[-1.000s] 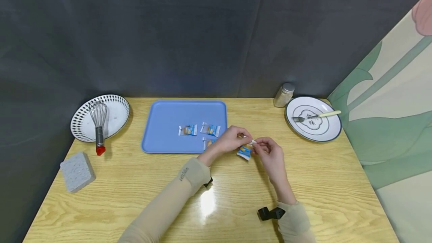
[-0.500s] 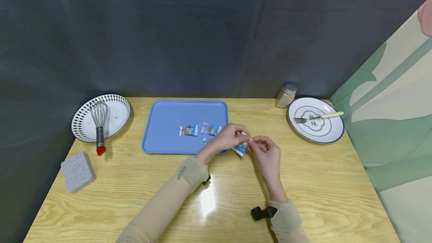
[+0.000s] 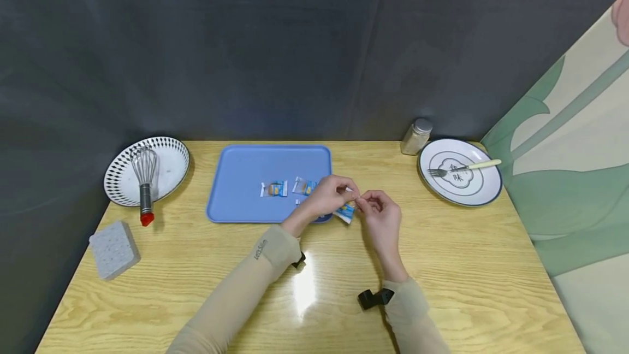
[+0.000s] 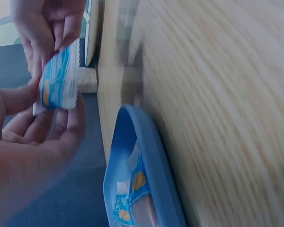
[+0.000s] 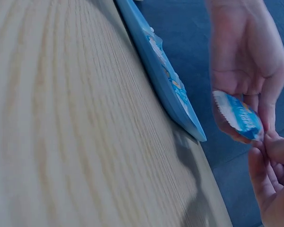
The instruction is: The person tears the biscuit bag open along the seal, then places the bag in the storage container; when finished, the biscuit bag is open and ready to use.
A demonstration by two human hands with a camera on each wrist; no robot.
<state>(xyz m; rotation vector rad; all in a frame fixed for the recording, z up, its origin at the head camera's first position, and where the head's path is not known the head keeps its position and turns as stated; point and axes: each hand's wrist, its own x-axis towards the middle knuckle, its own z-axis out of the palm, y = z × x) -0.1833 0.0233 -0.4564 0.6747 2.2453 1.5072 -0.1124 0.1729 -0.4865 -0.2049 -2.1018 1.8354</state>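
Between my two hands is a small blue-and-clear snack packet (image 3: 345, 212) with a crimped end and an orange picture on it. My left hand (image 3: 325, 198) pinches it by its upper end, over the tray's right edge in the head view. The right hand (image 3: 382, 220) pinches the same end from the other side, fingertips meeting the left ones. In the left wrist view, the packet (image 4: 60, 78) looks whole, its printed side showing. Matching packets (image 3: 274, 189) lie on the blue tray (image 3: 250, 163); the left hand partly hides some of them.
At the left, a whisk (image 3: 146, 190) rests on a patterned plate (image 3: 114, 182), with a grey sponge-like block (image 3: 114, 250) in front. At the right stand a shaker jar (image 3: 416, 136) and a white plate (image 3: 476, 193) bearing a fork (image 3: 467, 167). A dark curtain backs the table.
Both hands have shifted left, towards the tray, with the packet between them. Their fingertips stay together at its upper end. The tray's other packets have not moved.
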